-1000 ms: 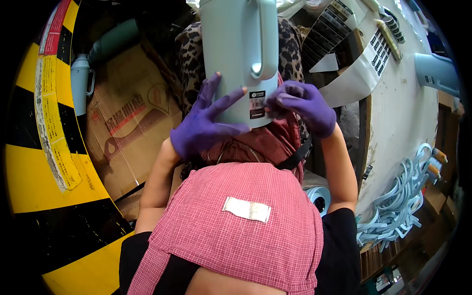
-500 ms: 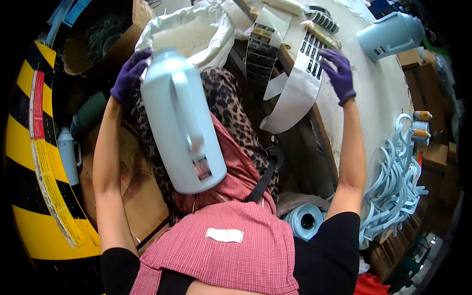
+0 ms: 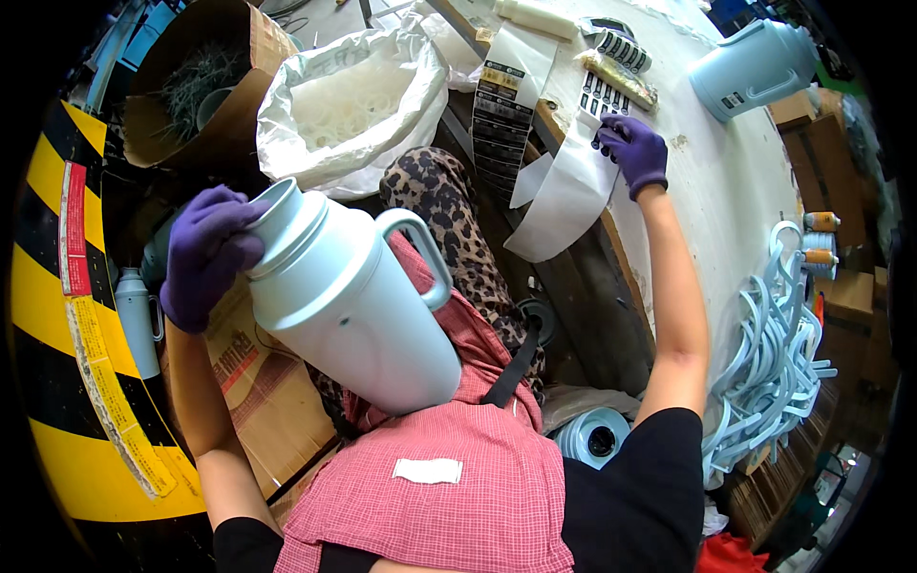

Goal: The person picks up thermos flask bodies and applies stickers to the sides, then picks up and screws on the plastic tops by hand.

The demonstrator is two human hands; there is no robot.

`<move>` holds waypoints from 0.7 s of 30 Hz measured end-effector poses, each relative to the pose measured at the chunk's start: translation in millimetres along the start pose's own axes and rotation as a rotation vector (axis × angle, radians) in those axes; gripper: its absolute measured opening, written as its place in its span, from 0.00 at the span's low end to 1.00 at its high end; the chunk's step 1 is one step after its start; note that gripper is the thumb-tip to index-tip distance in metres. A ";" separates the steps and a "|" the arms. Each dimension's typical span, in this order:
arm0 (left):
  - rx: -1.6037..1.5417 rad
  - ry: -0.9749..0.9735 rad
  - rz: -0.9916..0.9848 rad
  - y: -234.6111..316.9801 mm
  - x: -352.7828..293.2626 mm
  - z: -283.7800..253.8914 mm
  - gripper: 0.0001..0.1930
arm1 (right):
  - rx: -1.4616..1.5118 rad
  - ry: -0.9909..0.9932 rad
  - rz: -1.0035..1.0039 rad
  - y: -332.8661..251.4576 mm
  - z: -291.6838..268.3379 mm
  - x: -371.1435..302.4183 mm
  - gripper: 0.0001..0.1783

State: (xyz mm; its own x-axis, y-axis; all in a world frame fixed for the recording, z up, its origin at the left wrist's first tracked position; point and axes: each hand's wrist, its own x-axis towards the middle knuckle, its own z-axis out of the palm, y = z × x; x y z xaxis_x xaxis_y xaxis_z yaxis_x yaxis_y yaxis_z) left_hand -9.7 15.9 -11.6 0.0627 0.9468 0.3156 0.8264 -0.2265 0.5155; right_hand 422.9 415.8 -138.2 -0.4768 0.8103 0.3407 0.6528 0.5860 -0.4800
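Across my lap lies a light-blue jug body (image 3: 363, 315) with a side handle, its open mouth tilted up to the left and its base against my apron. My left hand (image 3: 212, 250), in a purple glove, is closed on the rim of that mouth, fingertips over the edge. Over at the table edge, my right hand (image 3: 634, 153), gloved alike, pinches black printed labels on a white label strip (image 3: 568, 205). Whether one label has come off its backing is hidden by the fingers. More labels show on the strip just beyond that hand.
A white sack (image 3: 349, 124) of pale rings stands ahead, beside a cardboard box (image 3: 272, 40). On the table (image 3: 712, 181) are another jug (image 3: 750, 72) and rolled labels (image 3: 623, 50). Light-blue handles (image 3: 764, 353) are heaped at right. A striped yellow-black barrier (image 3: 72, 401) is at left.
The jug body has turned, so its handle points right and its sticker is out of sight. Its mouth tilts nearer me. My right hand has moved slightly left and down, its fingers closing at the labels.
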 end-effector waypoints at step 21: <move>-0.663 0.729 -0.498 -25.7 -16.3 103.3 0.13 | -0.235 0.195 -0.176 4.8 13.2 -12.8 0.12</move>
State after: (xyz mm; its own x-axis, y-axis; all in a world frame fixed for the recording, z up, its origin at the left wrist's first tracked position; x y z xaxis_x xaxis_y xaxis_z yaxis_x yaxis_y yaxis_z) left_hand 25.9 30.0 -112.3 -0.7189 0.6539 0.2358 0.1901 -0.1414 0.9715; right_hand 424.3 408.2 -155.5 -0.4874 0.6692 0.5609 0.6992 0.6838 -0.2084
